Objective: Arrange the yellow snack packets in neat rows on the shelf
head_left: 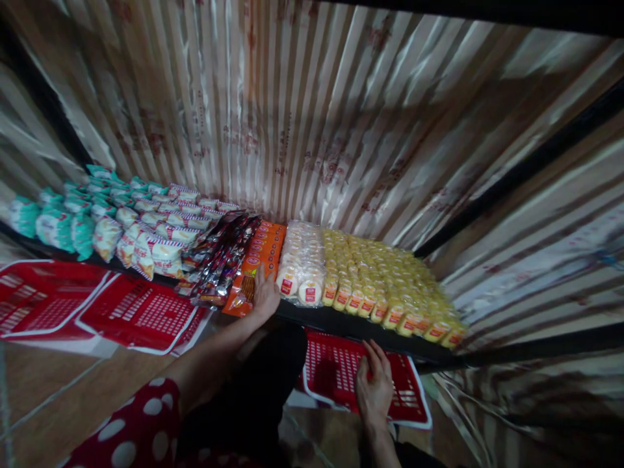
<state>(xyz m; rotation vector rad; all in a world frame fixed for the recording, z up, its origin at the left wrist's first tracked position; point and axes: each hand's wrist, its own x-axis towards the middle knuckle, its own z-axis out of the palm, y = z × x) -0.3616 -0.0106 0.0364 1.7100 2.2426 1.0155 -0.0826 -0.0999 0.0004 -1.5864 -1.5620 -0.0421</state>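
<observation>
My left hand rests on the front end of an orange snack packet, its fingers stretched out along the packet's right side. Right beside it lie clear-wrapped white round cakes with red labels. Dark shiny snack packets are piled just left of the orange one. Lower down, my right hand hangs in front of the shelf, above a red basket, fingers loosely apart and nothing visible in them. Yellow wrapped cakes stand in rows on the shelf nearest that hand.
White snack bags and teal bags fill the left part of the black shelf. More red baskets sit below at left. Striped plastic sheeting hangs behind, and a black post slants at right.
</observation>
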